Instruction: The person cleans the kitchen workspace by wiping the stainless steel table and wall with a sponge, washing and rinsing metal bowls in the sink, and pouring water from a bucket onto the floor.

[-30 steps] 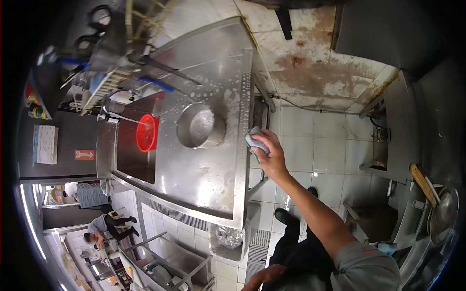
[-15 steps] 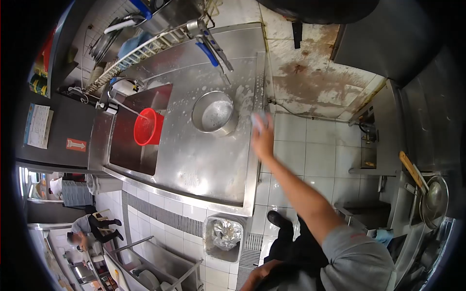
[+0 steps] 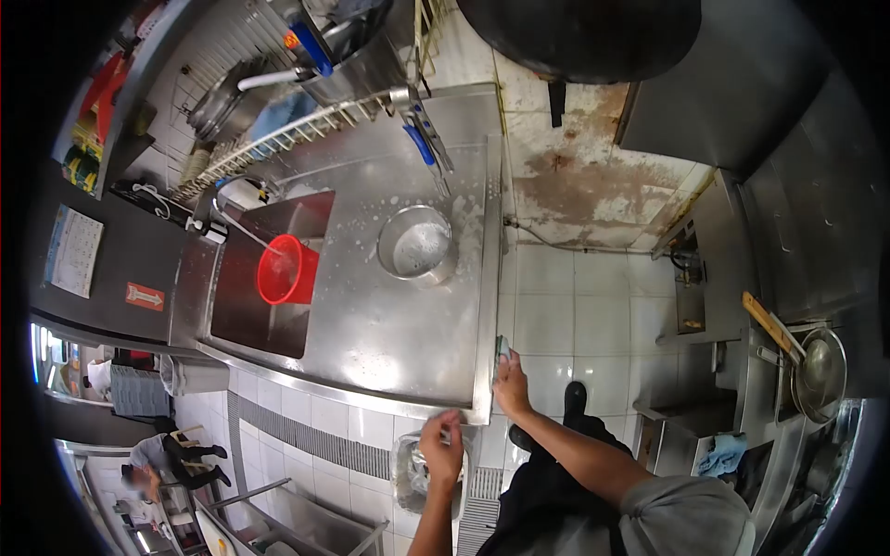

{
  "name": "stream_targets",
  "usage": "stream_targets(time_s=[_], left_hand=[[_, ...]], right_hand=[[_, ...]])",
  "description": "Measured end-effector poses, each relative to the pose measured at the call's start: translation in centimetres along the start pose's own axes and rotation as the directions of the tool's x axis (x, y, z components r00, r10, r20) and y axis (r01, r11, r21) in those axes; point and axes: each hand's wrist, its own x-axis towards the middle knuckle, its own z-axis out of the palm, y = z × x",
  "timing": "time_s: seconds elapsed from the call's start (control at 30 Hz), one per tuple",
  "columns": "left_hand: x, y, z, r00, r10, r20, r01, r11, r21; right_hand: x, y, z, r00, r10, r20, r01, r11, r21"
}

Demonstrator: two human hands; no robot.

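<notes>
A sponge (image 3: 502, 347), pale with a darker greenish side, is gripped in my right hand (image 3: 511, 385) against the right edge of the steel counter (image 3: 408, 343). My left hand (image 3: 441, 451) hovers at the counter's front corner, above the bin, its fingers loosely curled with nothing visible in them. Farther up the counter stands a steel pot (image 3: 415, 246) with a little cloudy liquid at its bottom. Foam spots lie around the pot. Water from a thin spout (image 3: 248, 227) runs into a red bucket (image 3: 287, 270) in the sink (image 3: 232, 315).
A wire rack (image 3: 278, 139) with pans and tongs (image 3: 422, 130) hanging from it runs behind the counter. A lined bin (image 3: 408, 491) stands below the front corner. A large dark wok (image 3: 584, 37) juts in above. Another person (image 3: 167, 459) sits at far left.
My right hand has moved along the counter's right edge toward me with the sponge. My left hand has risen into view by the front corner. The camera view has shifted slightly.
</notes>
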Motion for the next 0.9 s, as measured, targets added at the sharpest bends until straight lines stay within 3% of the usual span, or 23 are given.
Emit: stream_targets(time_s=[0.03, 0.07, 0.1, 0.17, 0.2, 0.23, 0.27, 0.33, 0.37, 0.4, 0.47, 0.5, 0.53, 0.67, 0.73, 0.77, 0.83, 0.87, 0.9], left_hand=[[1.8, 0.1, 0.6, 0.996, 0.092, -0.020, -0.091, 0.995, 0.041], [3.8, -0.1, 1.9, 0.983, 0.179, -0.029, -0.178, 0.983, 0.049], [4.6, -0.1, 2.9, 0.980, 0.196, -0.023, -0.195, 0.980, 0.049], [6.4, 1.9, 5.2, 0.989, 0.148, -0.020, -0.136, 0.948, 0.290], [6.5, 0.9, 6.5, 0.995, 0.095, -0.035, -0.080, 0.947, 0.311], [6.3, 2.6, 6.6, 0.996, -0.021, -0.089, 0.041, 0.970, 0.239], [6.3, 2.5, 7.1, 0.994, -0.015, -0.110, 0.047, 0.955, 0.292], [6.2, 2.1, 7.3, 0.992, -0.039, -0.118, 0.083, 0.915, 0.394], [6.2, 2.5, 7.3, 0.991, -0.078, -0.108, 0.115, 0.914, 0.388], [6.2, 2.2, 7.6, 0.993, -0.074, -0.096, 0.108, 0.900, 0.423], [6.3, 1.9, 7.7, 0.996, -0.071, -0.062, 0.093, 0.854, 0.512], [6.6, 2.0, 7.7, 0.996, -0.076, -0.039, 0.084, 0.825, 0.559], [6.7, 2.2, 7.8, 0.997, -0.071, -0.038, 0.079, 0.803, 0.591], [6.8, 2.2, 8.2, 0.994, -0.103, -0.036, 0.105, 0.817, 0.567], [6.6, 1.4, 8.1, 0.996, -0.081, -0.025, 0.080, 0.807, 0.586], [6.7, 1.3, 8.3, 0.998, -0.068, -0.019, 0.066, 0.801, 0.596], [6.6, 0.8, 8.2, 0.994, -0.109, 0.000, 0.087, 0.795, 0.600], [6.3, 0.1, 8.2, 0.998, -0.049, -0.027, 0.055, 0.812, 0.581], [6.2, -0.3, 8.6, 0.998, 0.008, -0.056, 0.025, 0.827, 0.562]], right_hand=[[0.1, -1.1, -0.4, 0.987, -0.148, -0.066, 0.138, 0.980, -0.145], [0.8, -2.9, -0.9, 0.922, -0.350, -0.167, 0.326, 0.933, -0.154], [1.9, -4.7, -0.9, 0.918, -0.353, -0.183, 0.329, 0.933, -0.148], [4.9, -10.5, -0.9, 0.697, -0.667, -0.262, 0.659, 0.740, -0.132], [6.7, -13.1, 0.2, 0.730, -0.669, -0.140, 0.684, 0.709, 0.173], [8.4, -15.9, 0.9, 0.668, -0.744, -0.028, 0.742, 0.664, 0.091], [10.2, -18.7, 2.0, 0.587, -0.802, 0.116, 0.810, 0.584, -0.055], [14.1, -21.6, 6.0, 0.555, -0.717, 0.421, 0.832, 0.478, -0.282], [16.1, -22.5, 7.9, 0.571, -0.571, 0.590, 0.817, 0.468, -0.337], [18.0, -20.5, 11.9, 0.686, -0.554, 0.472, 0.726, 0.479, -0.493], [22.5, -13.0, 23.5, 0.834, -0.286, 0.472, 0.552, 0.429, -0.715], [24.8, -10.9, 27.2, 0.835, -0.005, 0.551, 0.520, 0.340, -0.784], [23.5, -13.3, 24.3, 0.815, -0.072, 0.575, 0.565, 0.318, -0.762], [22.3, -19.4, 14.7, 0.497, -0.158, 0.853, 0.863, -0.017, -0.506], [23.0, -21.5, 12.8, 0.445, -0.166, 0.880, 0.876, 0.285, -0.389], [23.3, -22.1, 11.5, 0.446, -0.174, 0.878, 0.877, 0.285, -0.388], [23.7, -22.3, 8.3, 0.416, -0.580, 0.701, 0.822, 0.569, -0.016], [23.5, -23.2, 5.6, 0.412, -0.584, 0.700, 0.824, 0.566, -0.013], [23.3, -24.9, 1.6, 0.449, -0.663, 0.599, 0.801, 0.596, 0.059]])
